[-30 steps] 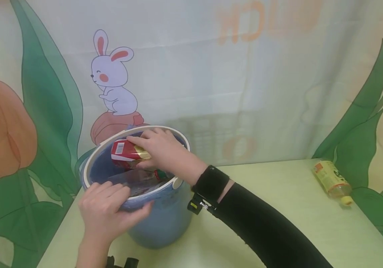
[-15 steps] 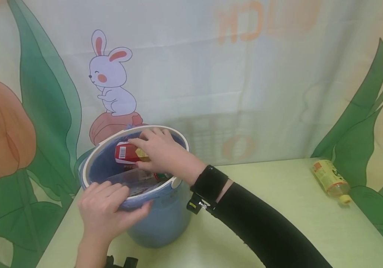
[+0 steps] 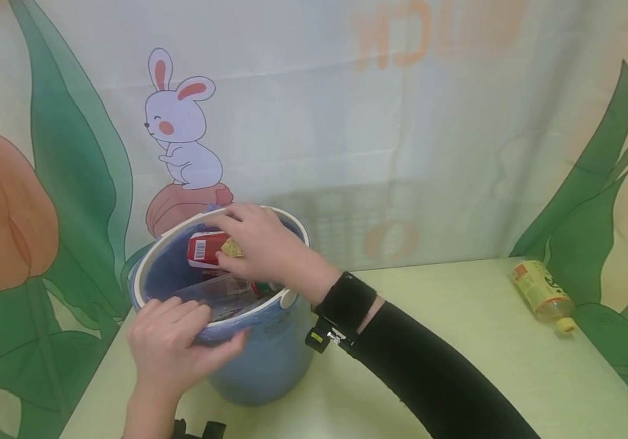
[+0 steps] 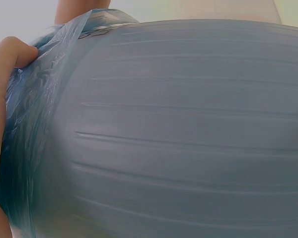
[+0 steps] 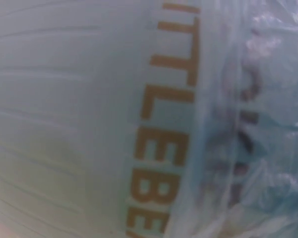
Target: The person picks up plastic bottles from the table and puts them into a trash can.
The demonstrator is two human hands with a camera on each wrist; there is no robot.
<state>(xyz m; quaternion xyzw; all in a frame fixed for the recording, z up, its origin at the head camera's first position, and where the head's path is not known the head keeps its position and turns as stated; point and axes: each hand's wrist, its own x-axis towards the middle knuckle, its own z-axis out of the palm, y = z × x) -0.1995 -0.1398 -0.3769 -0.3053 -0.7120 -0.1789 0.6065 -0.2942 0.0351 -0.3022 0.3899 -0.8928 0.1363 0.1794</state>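
Observation:
A blue trash bin (image 3: 261, 360) with a white rim ring and a blue plastic bag liner (image 4: 44, 74) stands tilted toward me in the head view. My left hand (image 3: 168, 341) grips its near rim, fingers over the edge and thumb outside. Inside the bin lies a red and gold drink carton (image 3: 204, 250) with a barcode on its end. Just over the carton is my right hand (image 3: 259, 241), its thumb and fingers spread apart and loose; part of the carton is hidden behind it. Below, a clear plastic bottle (image 3: 212, 291) is partly visible in the bin.
On the pale green table (image 3: 429, 341), a plastic bottle (image 3: 541, 292) with a yellow label and yellow cap lies on its side at the far right. A printed curtain (image 3: 314, 122) with a rabbit and tulips hangs behind the table.
The carton has gone a little deeper into the bin. My right hand's fingers have lifted and spread away from it. My left hand has kept its grip on the rim.

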